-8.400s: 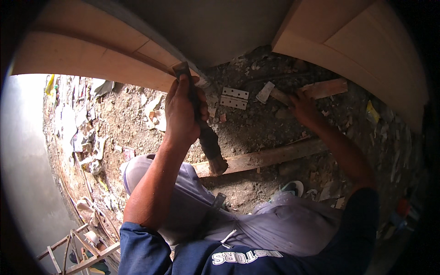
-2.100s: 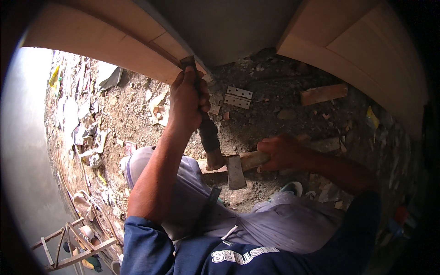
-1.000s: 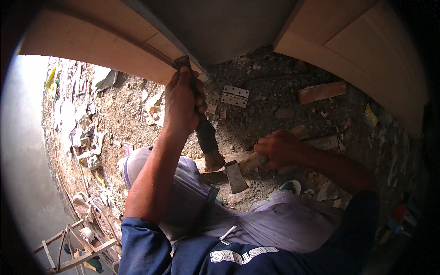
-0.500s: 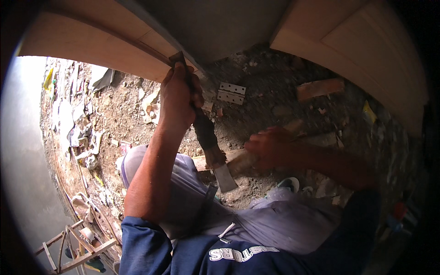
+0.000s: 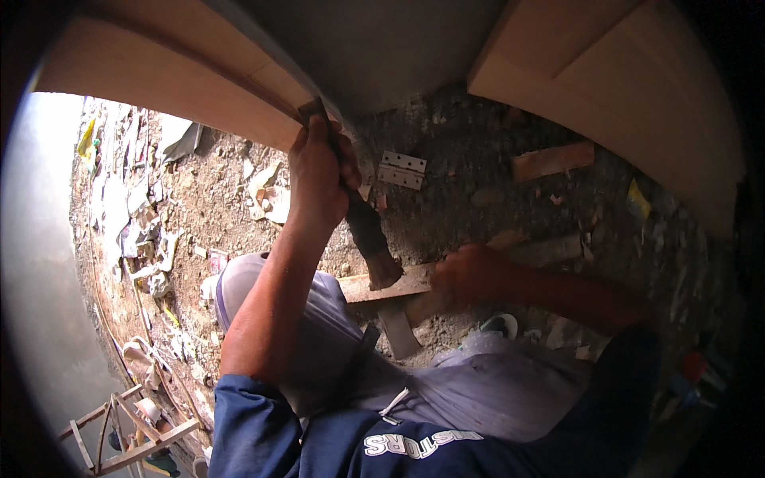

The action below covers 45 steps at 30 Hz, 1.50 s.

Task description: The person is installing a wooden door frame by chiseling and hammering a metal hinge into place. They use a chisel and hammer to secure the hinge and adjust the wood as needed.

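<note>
The chisel (image 5: 366, 227) slanted with its blade by the edge of a wooden panel (image 5: 191, 88), the left hand (image 5: 319, 175) wrapped firmly around it. The right hand (image 5: 468, 272) curled around a hatchet-like tool (image 5: 399, 332), its metal head near the chisel's butt. A hinge (image 5: 402, 170) lay on the dirt (image 5: 446, 219).

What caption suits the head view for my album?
Left hand holding a chisel by a wooden panel, right hand gripping a hatchet, hinge nearby.
</note>
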{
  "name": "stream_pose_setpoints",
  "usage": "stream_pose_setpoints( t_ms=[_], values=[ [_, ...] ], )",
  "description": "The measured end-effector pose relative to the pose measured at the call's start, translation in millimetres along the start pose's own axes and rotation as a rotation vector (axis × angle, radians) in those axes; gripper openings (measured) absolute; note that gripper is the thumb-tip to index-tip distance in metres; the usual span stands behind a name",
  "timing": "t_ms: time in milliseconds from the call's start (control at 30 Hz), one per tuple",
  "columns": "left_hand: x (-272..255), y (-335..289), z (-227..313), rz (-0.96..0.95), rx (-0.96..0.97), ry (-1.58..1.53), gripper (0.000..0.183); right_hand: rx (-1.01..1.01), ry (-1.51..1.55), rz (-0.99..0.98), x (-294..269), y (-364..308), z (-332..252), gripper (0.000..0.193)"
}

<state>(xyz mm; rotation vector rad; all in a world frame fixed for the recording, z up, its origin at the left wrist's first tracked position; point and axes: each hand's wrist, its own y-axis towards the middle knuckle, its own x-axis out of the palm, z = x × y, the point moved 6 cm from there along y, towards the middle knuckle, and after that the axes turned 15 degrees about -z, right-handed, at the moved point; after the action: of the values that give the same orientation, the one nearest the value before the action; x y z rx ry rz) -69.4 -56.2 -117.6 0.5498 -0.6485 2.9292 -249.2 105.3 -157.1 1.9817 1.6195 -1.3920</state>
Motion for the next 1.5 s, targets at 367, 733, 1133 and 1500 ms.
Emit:
stream_pose_setpoints(
  t_ms=[367, 733, 1133, 1500],
  values=[
    [1, -1, 0, 0.038, 0.014, -0.016, 0.025, -0.037, 0.067, 0.04, -9, -4, 7, 0.041],
    [-10, -10, 8, -0.031, -0.058, 0.075, 0.03, 0.052, 0.177, 0.068, -26, -1, 15, 0.041],
    [-8, -4, 2, -0.039, -0.043, 0.05, 0.027, 0.036, 0.163, 0.026, -22, -3, 21, 0.042],
    [-9, -4, 2, -0.012, -0.042, -0.005, 0.026, 0.021, 0.146, -0.032, -17, 1, 23, 0.044]
  ],
)
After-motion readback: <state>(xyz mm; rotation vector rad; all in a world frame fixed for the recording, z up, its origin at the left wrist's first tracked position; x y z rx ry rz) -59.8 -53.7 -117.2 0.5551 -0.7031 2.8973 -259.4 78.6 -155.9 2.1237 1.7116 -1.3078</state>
